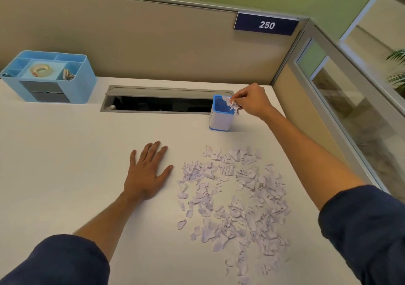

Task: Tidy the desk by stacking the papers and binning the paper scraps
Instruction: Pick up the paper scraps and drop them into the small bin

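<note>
While left hand lies flat on desk, right hand pinches crumpled scraps over square blue-rimmed bin.

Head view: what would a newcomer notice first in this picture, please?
A wide scatter of torn paper scraps covers the white desk at near right. Behind it, the right hand pinches a few scraps at the rim of a small blue-and-white bin. The left hand rests flat on the desk, left of the scraps.

Torn white scraps litter the desk; blue-rimmed bin stands upright beyond.
</note>
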